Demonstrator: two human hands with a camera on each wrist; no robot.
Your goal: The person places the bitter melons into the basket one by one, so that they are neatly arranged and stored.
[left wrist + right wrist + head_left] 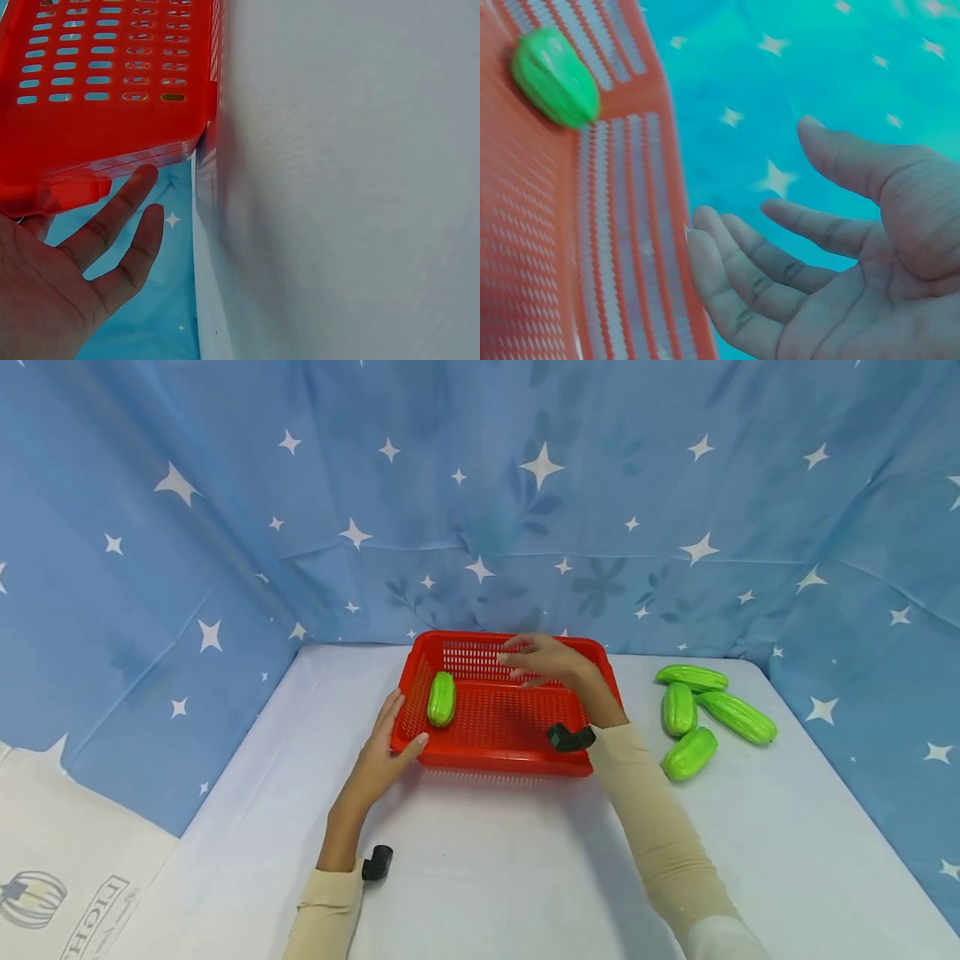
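A red plastic basket [495, 758] with slotted walls stands on the white table. Inside it, by the left wall, lies a shiny green ridged gourd [442, 699], also visible in the right wrist view. My left hand [382, 764] is at the basket's front left corner, its fingers fairly straight along the outside of the left wall. The left wrist view shows two of those fingers under the rim; the thumb is hidden there. Over the back right part of the basket hovers my right hand [546, 660], fingers spread and loosely bent, nothing between them.
Several more green gourds [679, 708] lie grouped on the table to the right of the basket. A blue curtain [480, 527] with white stars hangs behind the table and along both sides. Black wrist cameras [377, 863] sit at both cuffs.
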